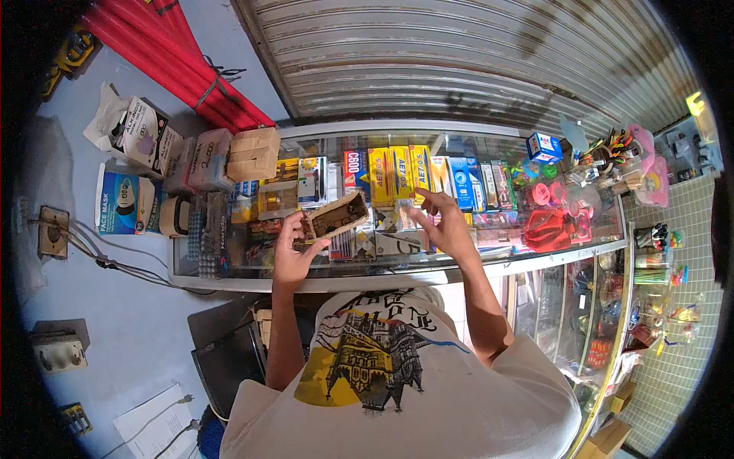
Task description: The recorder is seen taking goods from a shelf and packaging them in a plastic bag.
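A small open-topped cardboard box (339, 218) tilts over the glass display counter, its inside facing up with a few small dark bits in it. My left hand (293, 249) grips its left end between thumb and fingers. To the right of the box, my right hand (444, 224) hovers with thumb and forefinger apart, and I see nothing between them. Just beyond that hand lie yellow AE7 pen boxes (399, 175) in a row. A blue carton (459, 183) lies to their right.
The glass counter's front edge (395, 281) runs before me. Brown cardboard boxes (253, 154) and face mask boxes (123, 203) stand left. Red plastic items (547, 229) and pen holders (610, 152) sit right. A roller shutter (436, 63) rises behind, and cables (109, 261) hang at the left wall.
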Motion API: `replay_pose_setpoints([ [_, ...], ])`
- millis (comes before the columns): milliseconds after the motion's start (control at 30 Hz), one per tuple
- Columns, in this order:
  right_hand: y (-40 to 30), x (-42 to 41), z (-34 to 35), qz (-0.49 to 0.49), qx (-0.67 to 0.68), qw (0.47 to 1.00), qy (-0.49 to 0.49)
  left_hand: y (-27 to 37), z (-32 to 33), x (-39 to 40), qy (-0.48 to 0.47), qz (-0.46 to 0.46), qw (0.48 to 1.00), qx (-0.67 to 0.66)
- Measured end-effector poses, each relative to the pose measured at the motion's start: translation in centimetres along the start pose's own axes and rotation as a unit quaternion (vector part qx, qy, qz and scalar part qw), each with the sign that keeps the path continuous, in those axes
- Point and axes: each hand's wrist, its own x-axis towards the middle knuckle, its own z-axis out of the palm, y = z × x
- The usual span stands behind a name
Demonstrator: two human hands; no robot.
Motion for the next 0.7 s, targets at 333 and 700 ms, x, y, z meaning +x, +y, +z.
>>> replay_pose_setpoints([
  [333, -0.5, -0.5, 0.0, -0.080, -0.069, 0.994, -0.025, -0.2, -0.2, 0.3, -0.010, -0.006, 0.998, 0.060],
  [700, -0.6, -1.2, 0.7, -0.055, -0.070, 0.995, -0.043, 0.2, 0.1, 0.2, -0.005, 0.013, 0.998, 0.065],
])
